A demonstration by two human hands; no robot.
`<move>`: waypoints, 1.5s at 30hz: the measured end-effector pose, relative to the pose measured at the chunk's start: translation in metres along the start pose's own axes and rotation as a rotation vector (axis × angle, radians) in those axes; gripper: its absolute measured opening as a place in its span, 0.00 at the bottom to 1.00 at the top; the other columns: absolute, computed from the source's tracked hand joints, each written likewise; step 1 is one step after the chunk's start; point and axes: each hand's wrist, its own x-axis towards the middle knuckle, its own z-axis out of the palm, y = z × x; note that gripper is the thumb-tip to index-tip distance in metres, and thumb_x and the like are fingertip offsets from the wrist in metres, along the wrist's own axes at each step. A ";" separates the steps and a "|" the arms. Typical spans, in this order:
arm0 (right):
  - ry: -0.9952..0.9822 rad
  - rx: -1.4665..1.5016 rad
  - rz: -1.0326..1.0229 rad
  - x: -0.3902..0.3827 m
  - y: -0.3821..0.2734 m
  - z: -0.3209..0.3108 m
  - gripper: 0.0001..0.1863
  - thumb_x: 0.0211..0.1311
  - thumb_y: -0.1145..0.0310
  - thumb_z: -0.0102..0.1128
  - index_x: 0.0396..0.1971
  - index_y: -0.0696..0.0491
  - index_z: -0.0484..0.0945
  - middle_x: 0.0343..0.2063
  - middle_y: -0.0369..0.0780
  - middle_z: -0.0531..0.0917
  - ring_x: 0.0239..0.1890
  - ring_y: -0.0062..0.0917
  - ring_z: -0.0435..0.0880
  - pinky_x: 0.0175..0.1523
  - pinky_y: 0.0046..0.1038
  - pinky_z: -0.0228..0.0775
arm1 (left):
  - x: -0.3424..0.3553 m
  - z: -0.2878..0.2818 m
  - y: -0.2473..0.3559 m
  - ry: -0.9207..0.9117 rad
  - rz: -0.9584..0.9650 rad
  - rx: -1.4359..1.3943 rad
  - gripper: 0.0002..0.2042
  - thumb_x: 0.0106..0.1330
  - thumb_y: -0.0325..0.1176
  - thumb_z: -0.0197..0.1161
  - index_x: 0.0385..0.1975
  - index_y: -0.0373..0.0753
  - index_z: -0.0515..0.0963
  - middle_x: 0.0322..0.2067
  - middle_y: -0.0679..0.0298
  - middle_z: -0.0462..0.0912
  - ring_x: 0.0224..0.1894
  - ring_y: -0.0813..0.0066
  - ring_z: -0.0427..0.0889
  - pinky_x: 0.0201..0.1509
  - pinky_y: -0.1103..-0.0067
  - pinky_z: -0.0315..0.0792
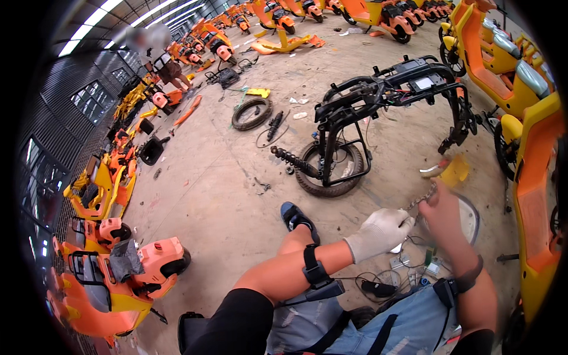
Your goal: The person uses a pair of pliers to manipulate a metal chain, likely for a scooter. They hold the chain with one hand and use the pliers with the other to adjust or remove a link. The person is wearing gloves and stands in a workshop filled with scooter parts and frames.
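Gloved left hand (380,234), chain-like strand (421,197), bare right hand (439,208): close together!
Left fingers curl, their hold impossible to tell; the strand runs up into the blurred right's grasp, above the floor (492,192), toward its right edge.

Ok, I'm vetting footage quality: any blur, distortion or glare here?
Head view: right hand blurred, gloved left hand clearer; head view: ceiling lights glare white at upper left; head view: dark wall bends along the left rim.
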 end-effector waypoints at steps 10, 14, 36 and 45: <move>-0.106 0.117 -0.049 -0.006 0.004 0.000 0.32 0.48 0.76 0.67 0.58 0.59 0.71 0.20 0.39 0.78 0.21 0.22 0.77 0.32 0.24 0.72 | 0.011 -0.021 0.003 0.232 -0.120 -0.152 0.16 0.70 0.43 0.57 0.47 0.36 0.77 0.36 0.48 0.83 0.39 0.54 0.85 0.45 0.65 0.76; -0.090 0.137 -0.097 -0.009 -0.001 -0.001 0.32 0.48 0.77 0.67 0.58 0.56 0.72 0.21 0.38 0.78 0.21 0.20 0.75 0.31 0.23 0.70 | 0.015 -0.018 0.002 0.126 -0.111 -0.156 0.20 0.71 0.46 0.56 0.51 0.36 0.74 0.39 0.47 0.83 0.43 0.54 0.85 0.48 0.66 0.76; -0.338 0.114 -0.155 -0.015 -0.008 0.004 0.49 0.53 0.73 0.70 0.73 0.55 0.50 0.41 0.44 0.80 0.34 0.28 0.78 0.43 0.28 0.74 | 0.018 -0.019 -0.008 -0.034 -0.090 -0.146 0.17 0.75 0.43 0.49 0.47 0.36 0.76 0.40 0.48 0.82 0.46 0.49 0.81 0.49 0.63 0.73; -0.261 -0.257 -0.240 -0.018 0.000 0.022 0.53 0.49 0.67 0.72 0.72 0.58 0.48 0.49 0.52 0.77 0.44 0.48 0.82 0.45 0.41 0.77 | 0.011 0.003 -0.012 -0.062 -0.058 0.029 0.18 0.73 0.44 0.50 0.42 0.34 0.77 0.37 0.45 0.81 0.43 0.44 0.81 0.47 0.59 0.73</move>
